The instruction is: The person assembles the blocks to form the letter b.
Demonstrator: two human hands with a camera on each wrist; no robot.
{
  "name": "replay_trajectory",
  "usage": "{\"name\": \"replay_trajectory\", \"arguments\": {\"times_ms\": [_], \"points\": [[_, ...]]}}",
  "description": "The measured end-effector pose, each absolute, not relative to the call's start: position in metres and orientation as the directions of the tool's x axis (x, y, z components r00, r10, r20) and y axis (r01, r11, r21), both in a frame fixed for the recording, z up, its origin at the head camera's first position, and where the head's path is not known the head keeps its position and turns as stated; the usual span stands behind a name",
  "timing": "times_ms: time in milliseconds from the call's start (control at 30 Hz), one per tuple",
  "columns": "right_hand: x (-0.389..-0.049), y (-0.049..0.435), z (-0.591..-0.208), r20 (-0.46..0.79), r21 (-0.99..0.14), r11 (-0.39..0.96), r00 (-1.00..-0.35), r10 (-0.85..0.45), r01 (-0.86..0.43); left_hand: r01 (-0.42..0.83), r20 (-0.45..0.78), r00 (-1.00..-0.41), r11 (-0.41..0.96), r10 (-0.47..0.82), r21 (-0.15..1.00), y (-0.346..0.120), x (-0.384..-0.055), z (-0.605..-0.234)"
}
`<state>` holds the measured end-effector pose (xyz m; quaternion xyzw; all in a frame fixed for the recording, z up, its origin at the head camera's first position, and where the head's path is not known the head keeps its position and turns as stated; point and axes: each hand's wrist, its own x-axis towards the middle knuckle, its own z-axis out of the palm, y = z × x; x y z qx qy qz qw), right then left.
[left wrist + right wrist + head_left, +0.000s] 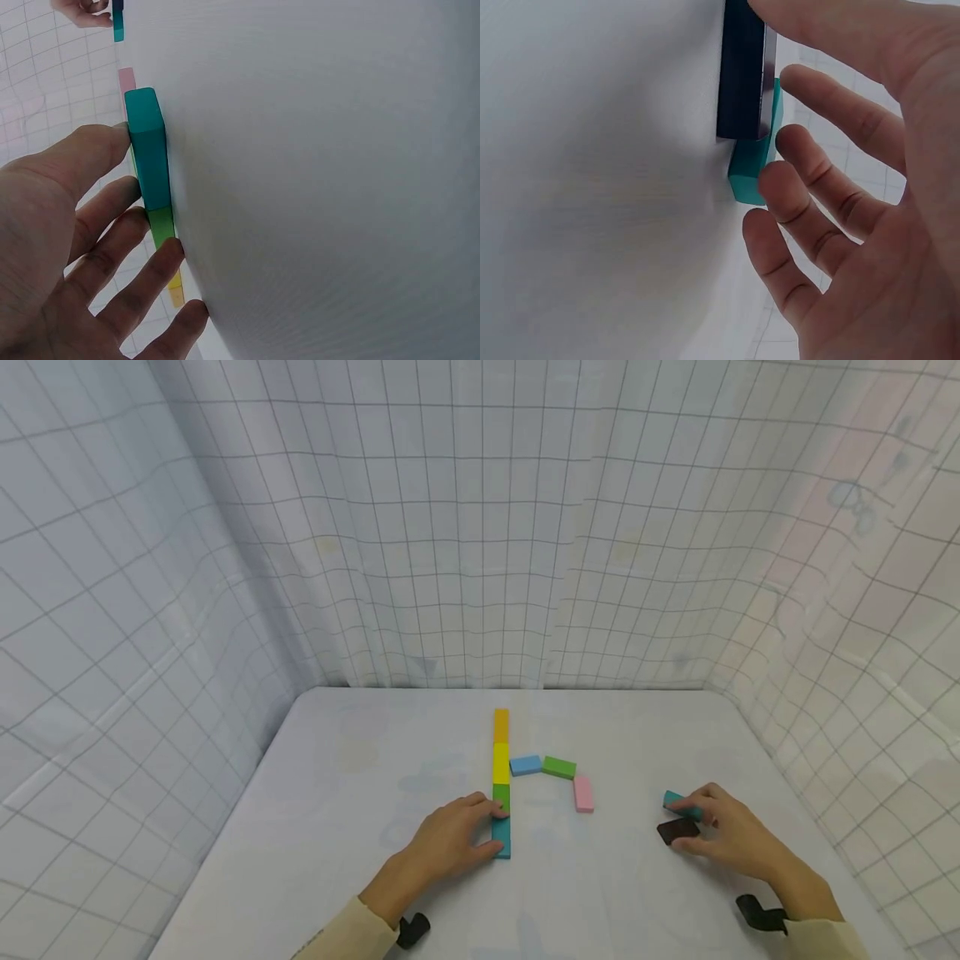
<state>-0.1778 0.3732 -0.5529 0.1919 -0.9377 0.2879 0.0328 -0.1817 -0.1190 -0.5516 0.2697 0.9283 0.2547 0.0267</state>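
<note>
My left hand [452, 837] lies beside a column of flat blocks, its thumb touching the teal block [501, 838] at the near end and its fingertips around the green block [501, 797]. Beyond these, the column continues with a yellow block [501, 763] and an orange block [502, 725]. On the right, my right hand [731, 833] hovers over two blocks with loosely bent fingers. Its thumb meets the black block [742, 71], and the fingertips are close to a second teal block [748, 176]; whether they touch it I cannot tell.
A blue block [526, 766], another green block [559, 767] and a pink block [583, 795] form a bent row to the right of the column. The white table [337, 760] is enclosed by grid-patterned curtains [465, 527] at the back and sides.
</note>
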Motion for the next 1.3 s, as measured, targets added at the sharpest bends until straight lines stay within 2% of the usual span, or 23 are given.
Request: {"name": "replay_trajectory", "arguments": {"times_ms": [933,1300], "points": [[-0.1797,0.3759,-0.5529,0.104,-0.517,0.773,-0.923,-0.37,-0.368,0.484,0.092,-0.855,0.72,0.511,0.498,-0.1195,-0.1784,-0.5475],[-0.1796,0.3731,-0.5524,0.149,-0.539,0.743,-0.913,-0.379,-0.396,0.476,0.084,-0.859,0.728,0.505,0.493,-0.1191,-0.1799,-0.5504]]}}
